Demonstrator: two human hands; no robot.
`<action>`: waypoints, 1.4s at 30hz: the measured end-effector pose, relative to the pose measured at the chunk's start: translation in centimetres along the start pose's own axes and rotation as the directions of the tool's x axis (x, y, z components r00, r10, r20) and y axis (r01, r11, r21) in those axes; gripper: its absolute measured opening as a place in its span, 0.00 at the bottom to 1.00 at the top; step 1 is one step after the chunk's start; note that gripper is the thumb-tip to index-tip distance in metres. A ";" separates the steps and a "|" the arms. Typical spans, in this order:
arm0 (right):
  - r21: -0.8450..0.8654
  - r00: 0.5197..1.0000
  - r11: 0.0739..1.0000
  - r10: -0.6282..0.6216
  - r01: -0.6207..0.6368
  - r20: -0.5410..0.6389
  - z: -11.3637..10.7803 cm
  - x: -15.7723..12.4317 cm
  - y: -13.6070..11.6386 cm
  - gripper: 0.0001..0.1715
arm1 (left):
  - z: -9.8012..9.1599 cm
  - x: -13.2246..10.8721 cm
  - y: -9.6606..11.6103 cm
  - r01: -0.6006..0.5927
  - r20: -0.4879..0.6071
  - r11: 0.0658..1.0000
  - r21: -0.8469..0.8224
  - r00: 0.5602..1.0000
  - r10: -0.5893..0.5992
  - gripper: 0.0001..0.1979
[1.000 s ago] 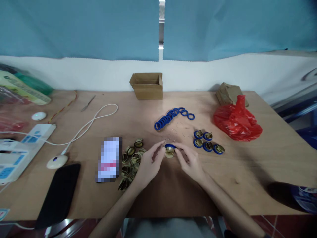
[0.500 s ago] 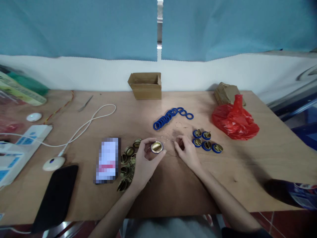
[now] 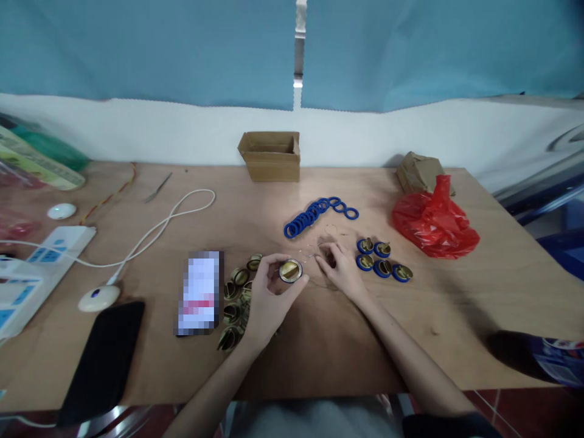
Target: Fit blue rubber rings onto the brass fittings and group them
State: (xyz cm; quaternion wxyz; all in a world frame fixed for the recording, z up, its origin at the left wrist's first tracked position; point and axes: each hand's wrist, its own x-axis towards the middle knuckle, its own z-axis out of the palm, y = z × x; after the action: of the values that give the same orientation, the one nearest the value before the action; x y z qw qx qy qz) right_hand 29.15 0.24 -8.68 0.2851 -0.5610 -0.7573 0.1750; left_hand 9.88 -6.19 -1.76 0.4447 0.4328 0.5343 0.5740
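My left hand [image 3: 269,298] grips a round brass-coloured drain plug-like piece [image 3: 290,271] by its rim, thumb and fingers on opposite sides. A raised bar crosses its face. My right hand [image 3: 342,271] has its fingertips drawn together at the table beside thin wire rings [image 3: 310,250]; anything between them is too small to make out. Another thin ring [image 3: 331,230] lies just beyond. Similar brass pieces [image 3: 230,314] are clustered left of and partly behind my left hand. Several brass pieces with blue rings [image 3: 383,268] lie to the right. Loose blue rings [image 3: 306,220] form an overlapping row farther back.
An open cardboard box [image 3: 274,165] stands at the back. A red plastic bag [image 3: 435,222] sits back right, by a brown package [image 3: 417,173]. Left are a lit phone [image 3: 199,292], a black phone [image 3: 104,359], a white cable [image 3: 159,228] and a power strip [image 3: 50,267]. A bottle [image 3: 538,356] lies right.
My right hand has shifted slightly left and away from me, its fingertips now closer to the thin rings. My left hand still holds the brass piece; the whole view has moved a little.
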 end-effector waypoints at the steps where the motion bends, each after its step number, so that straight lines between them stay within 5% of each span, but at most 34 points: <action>1: 0.004 1.000 1.000 0.002 -0.002 0.001 0.0 0.0 0.0 0.11 | 0.0 0.0 0.0 0.001 0.005 1.000 0.002 1.000 -0.001 0.19; 10: 0.112 1.000 0.994 0.018 -0.016 -0.016 -0.2 -0.4 0.0 0.11 | -0.2 0.0 -0.6 -0.017 0.023 0.999 0.029 1.000 0.017 0.20; 19: 0.198 0.978 0.958 -0.205 0.209 -0.040 -1.1 -0.7 -1.2 0.10 | -0.2 -0.6 -1.1 -0.289 0.107 0.924 0.250 0.957 0.271 0.20; 24: 0.350 0.998 0.935 -0.044 0.057 -0.047 -3.0 -1.2 -2.2 0.09 | -0.1 -0.8 -1.2 -0.284 0.111 0.926 0.249 0.958 0.264 0.22; 28: 0.694 0.981 0.698 0.180 -0.176 0.067 -4.5 -1.3 -2.5 0.10 | -0.1 -0.8 -1.3 -0.297 0.099 0.915 0.271 0.955 0.281 0.22; 33: 0.887 0.944 0.330 0.187 -0.322 0.273 -4.6 -1.4 -3.2 0.14 | -0.1 -1.0 -1.5 -0.382 0.128 0.859 0.340 0.924 0.360 0.22; 38: 0.904 0.940 0.255 0.094 -0.342 0.328 -3.9 -2.0 -4.3 0.11 | -0.1 -1.2 -1.8 -0.471 0.193 0.793 0.386 0.882 0.430 0.21; 42: 0.861 0.869 0.120 0.049 -0.494 0.492 -3.8 -2.5 -4.6 0.13 | -0.2 -1.2 -1.9 -0.540 0.251 0.741 0.398 0.841 0.479 0.20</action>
State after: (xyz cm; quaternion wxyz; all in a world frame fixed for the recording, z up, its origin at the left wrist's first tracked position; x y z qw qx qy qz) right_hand 28.65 -3.74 -3.64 0.3994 -0.3374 -0.3847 0.7607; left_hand 10.06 -7.30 -3.71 0.1912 0.6907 0.4833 0.5028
